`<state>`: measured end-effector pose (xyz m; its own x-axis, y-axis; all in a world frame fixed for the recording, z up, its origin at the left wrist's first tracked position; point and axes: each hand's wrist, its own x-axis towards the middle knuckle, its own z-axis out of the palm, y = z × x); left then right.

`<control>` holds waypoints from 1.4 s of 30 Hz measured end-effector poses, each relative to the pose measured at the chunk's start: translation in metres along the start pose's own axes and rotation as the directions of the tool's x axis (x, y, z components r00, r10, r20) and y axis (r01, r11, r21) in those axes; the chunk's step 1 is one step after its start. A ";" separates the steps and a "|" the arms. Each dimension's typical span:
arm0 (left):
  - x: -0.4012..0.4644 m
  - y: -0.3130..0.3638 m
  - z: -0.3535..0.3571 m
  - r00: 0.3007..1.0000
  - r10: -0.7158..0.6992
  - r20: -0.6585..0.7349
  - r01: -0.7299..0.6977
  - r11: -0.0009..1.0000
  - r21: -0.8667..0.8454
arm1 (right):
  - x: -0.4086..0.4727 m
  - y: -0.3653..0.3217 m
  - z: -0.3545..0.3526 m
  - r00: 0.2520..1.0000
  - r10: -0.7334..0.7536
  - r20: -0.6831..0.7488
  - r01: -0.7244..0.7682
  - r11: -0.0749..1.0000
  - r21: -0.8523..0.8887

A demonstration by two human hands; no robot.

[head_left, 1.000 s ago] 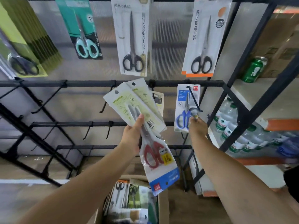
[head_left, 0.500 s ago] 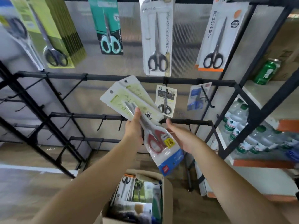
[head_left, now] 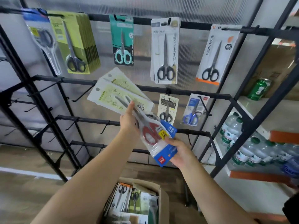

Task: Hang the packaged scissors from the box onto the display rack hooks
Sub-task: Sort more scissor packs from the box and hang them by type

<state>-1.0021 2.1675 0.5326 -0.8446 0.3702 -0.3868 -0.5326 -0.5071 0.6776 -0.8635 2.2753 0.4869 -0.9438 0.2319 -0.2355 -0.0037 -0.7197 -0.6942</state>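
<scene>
1. The left hand (head_left: 129, 122) is holding a fanned bundle of packaged scissors in front of the display rack (head_left: 186, 92), its grip closed round them with the thumb lying across the front.
2. The bundle is made up of two pale green-and-white packs (head_left: 116, 92) fanning up and to the left, and a red-handled scissors pack (head_left: 155, 136) with a blue lower edge pointing down and to the right.
3. The right hand (head_left: 179, 152) is holding the lower end of the red-handled scissors pack, its grip pinching the blue edge, thumb on the front and fingers behind.
4. The box (head_left: 160, 196) is sitting open on the floor below the arms, with more packaged scissors standing upright inside it.
5. On the rack's top rail, five kinds of packs are hanging: a blue-topped pack (head_left: 42, 39), a thick stack of yellow-green packs (head_left: 76, 44), a teal pack (head_left: 123, 41), a white pack with black handles (head_left: 165, 52) and a white-and-orange pack (head_left: 215, 55).
6. On the second rail, a small black-handled pack (head_left: 167, 109) and a small blue-handled pack (head_left: 193, 110) are hanging side by side, just right of the held bundle.
7. Shelving to the right is carrying water bottles (head_left: 233, 128) and a green can (head_left: 258, 89).
</scene>
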 end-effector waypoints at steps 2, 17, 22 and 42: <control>-0.002 0.008 0.001 0.998 0.051 0.025 -0.052 0.998 0.029 | 0.001 0.000 0.002 0.989 -0.047 -0.143 0.039 0.998 -0.054; 0.003 0.073 -0.033 0.964 0.187 0.188 -0.258 0.826 0.501 | -0.007 -0.092 0.040 0.606 -0.776 -0.174 0.442 0.511 -0.737; 0.003 0.074 -0.031 0.959 0.163 0.234 -0.278 0.718 0.638 | -0.001 -0.113 0.088 0.657 -0.722 0.219 0.355 0.039 -0.934; -0.050 0.040 -0.016 0.898 0.012 0.441 -0.281 0.785 0.552 | 0.019 -0.107 0.141 0.751 -0.540 0.380 0.411 -0.068 -0.909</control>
<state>-0.9820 2.1170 0.5689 -0.7403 0.6692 -0.0637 -0.1501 -0.0721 0.9860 -0.9281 2.2644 0.6525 -0.8325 0.3145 0.4561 -0.0869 0.7389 -0.6682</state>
